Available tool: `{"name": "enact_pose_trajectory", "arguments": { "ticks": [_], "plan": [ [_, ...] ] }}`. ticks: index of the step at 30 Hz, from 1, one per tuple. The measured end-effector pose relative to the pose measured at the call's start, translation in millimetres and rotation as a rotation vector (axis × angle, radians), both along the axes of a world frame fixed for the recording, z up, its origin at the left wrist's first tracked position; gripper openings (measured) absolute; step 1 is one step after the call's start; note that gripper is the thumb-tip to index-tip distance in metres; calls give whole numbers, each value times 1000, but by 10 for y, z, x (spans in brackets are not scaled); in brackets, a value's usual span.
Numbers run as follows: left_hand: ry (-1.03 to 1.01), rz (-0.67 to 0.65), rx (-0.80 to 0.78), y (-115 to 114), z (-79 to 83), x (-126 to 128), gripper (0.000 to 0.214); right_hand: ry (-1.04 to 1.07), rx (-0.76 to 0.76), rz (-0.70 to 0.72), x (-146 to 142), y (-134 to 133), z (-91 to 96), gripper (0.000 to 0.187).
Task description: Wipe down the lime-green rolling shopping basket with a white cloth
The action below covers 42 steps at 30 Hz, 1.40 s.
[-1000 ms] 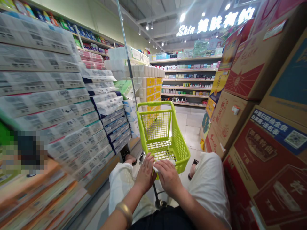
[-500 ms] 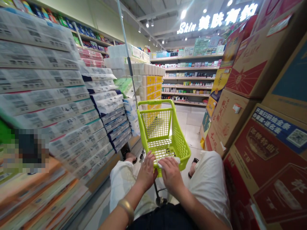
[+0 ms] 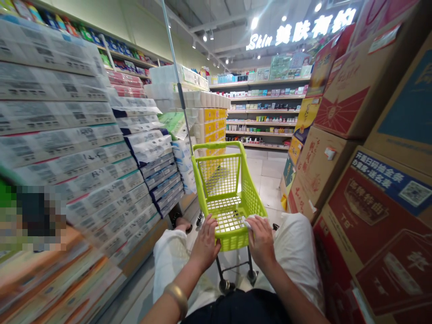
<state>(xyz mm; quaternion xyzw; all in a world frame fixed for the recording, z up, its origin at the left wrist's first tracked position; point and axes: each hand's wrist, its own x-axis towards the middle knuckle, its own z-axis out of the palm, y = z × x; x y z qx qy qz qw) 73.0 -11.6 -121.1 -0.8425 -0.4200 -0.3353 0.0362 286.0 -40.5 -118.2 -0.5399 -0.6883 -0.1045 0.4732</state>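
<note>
A small lime-green shopping cart (image 3: pixel 251 198) stands in the aisle between my knees, its basket bare. My left hand (image 3: pixel 204 245) grips the near left corner of the cart's rim. My right hand (image 3: pixel 261 239) presses a white cloth (image 3: pixel 249 221) against the near right corner of the rim, fingers curled over it. A thin metal pole (image 3: pixel 178 90) rises from the cart's far left corner. A gold bangle (image 3: pixel 176 299) sits on my left wrist.
Stacked packs of tissue paper (image 3: pixel 84 148) line the left side of the aisle. Red and brown cardboard boxes (image 3: pixel 364 180) are piled high on the right. Shelves of small products (image 3: pixel 266 117) run across the far end, beyond a tiled floor (image 3: pixel 268 180).
My right hand slid with the white cloth from the middle of the near rim to its right corner. My left hand stayed at the left corner.
</note>
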Motion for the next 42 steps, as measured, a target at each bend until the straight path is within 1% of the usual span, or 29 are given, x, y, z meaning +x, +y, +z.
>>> {"name": "enact_pose_trajectory", "arguments": {
  "ticks": [1, 4, 6, 7, 9, 13, 15, 16, 17, 19, 23, 25, 26, 28, 33, 35, 36, 37, 39, 40, 42],
  "plan": [
    [-2, 2, 6, 5, -2, 2, 53, -2, 1, 28, -145, -13, 13, 28],
    [-5, -5, 21, 25, -2, -15, 50, -57, -19, 196, -539, -48, 89, 33],
    [3, -14, 26, 41, 3, -43, 47, -103, -29, 276, -628, -51, 141, 34],
    [12, -16, 25, 49, 7, -59, 47, -122, -30, 293, -599, -44, 157, 34],
    [27, -17, 19, 66, 14, -83, 48, -138, -28, 275, -410, -17, 158, 33],
    [26, -11, 9, 92, 11, -86, 51, -92, 2, 106, 148, 40, 65, 30],
    [23, -8, 10, 98, 2, -66, 52, -63, 26, 44, 285, 52, 15, 29],
    [24, -5, 11, 99, -3, -53, 52, -44, 33, 19, 283, 52, -1, 28],
    [26, -2, 12, 98, -9, -41, 52, -26, 33, 1, 234, 50, -8, 28],
    [30, 0, 15, 97, -20, -20, 53, -3, 24, 13, 17, 38, 6, 28],
    [37, -8, 34, 103, -38, -26, 50, -34, -14, 203, -524, 17, 110, 31],
    [40, -18, 44, 117, -43, -52, 48, -66, -34, 271, -641, 18, 166, 32],
    [42, -21, 47, 126, -45, -69, 48, -82, -41, 290, -635, 21, 185, 32],
    [49, -21, 45, 148, -49, -102, 50, -105, -45, 289, -500, 30, 203, 32],
    [60, -20, 19, 185, -62, -136, 55, -97, -39, 143, 113, 44, 140, 28],
    [51, -14, 13, 184, -68, -118, 55, -78, -25, 91, 220, 49, 96, 29],
    [46, -11, 10, 181, -71, -104, 55, -59, -14, 61, 209, 53, 76, 29],
    [39, -10, 7, 177, -73, -90, 56, -40, -3, 38, 156, 55, 59, 29],
    [26, -7, 6, 170, -75, -65, 57, -8, 6, 37, -59, 58, 47, 29],
    [20, -6, 11, 168, -76, -57, 56, -1, 2, 66, -199, 58, 53, 29],
    [9, -11, 26, 168, -77, -54, 53, -15, -22, 172, -480, 53, 92, 31]
  ]
}}
